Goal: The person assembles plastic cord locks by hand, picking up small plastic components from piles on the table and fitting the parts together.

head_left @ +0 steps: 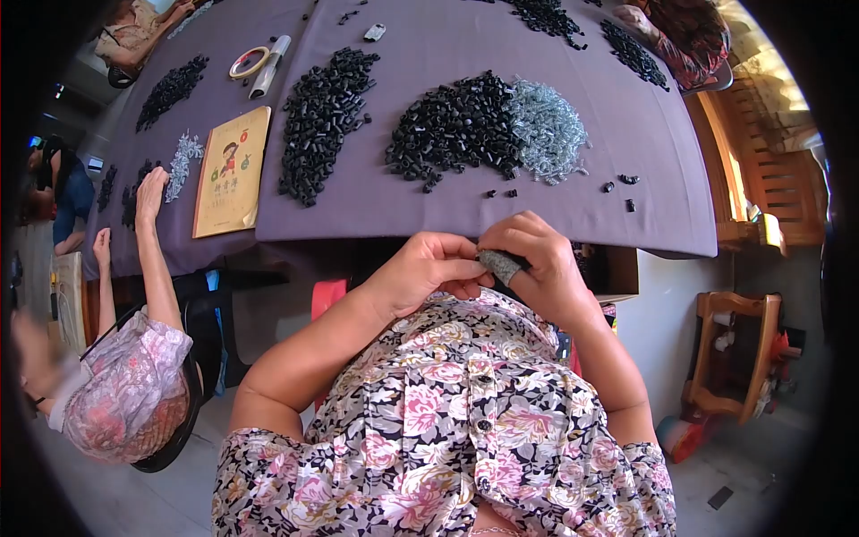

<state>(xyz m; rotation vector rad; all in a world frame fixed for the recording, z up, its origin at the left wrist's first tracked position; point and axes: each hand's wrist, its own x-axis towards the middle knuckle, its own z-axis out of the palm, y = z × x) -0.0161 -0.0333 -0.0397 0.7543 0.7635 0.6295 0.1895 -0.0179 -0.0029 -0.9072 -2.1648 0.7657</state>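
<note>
Just off the table's near edge, my left hand (pixel 432 270) and my right hand (pixel 540 261) meet fingertip to fingertip in front of my chest. Both are closed in a pinch, and whatever sits between the fingers is too small or covered to name. A grey wrap (pixel 501 265) covers my right thumb. Beyond the hands, a heap of small black plastic parts (pixel 456 127) touches a heap of small clear plastic pieces (pixel 548 132). Another black heap (pixel 324 125) lies to the left. A few loose black parts (pixel 629 180) are scattered near the front right.
A yellow booklet (pixel 232 172) lies at left, with a tape roll (pixel 249 63) and a clear-wrapped roll (pixel 270 67) behind it. A person's hand (pixel 152 192) works beside small piles at left; others sit at the far corners. A wooden stool (pixel 734 353) stands at right.
</note>
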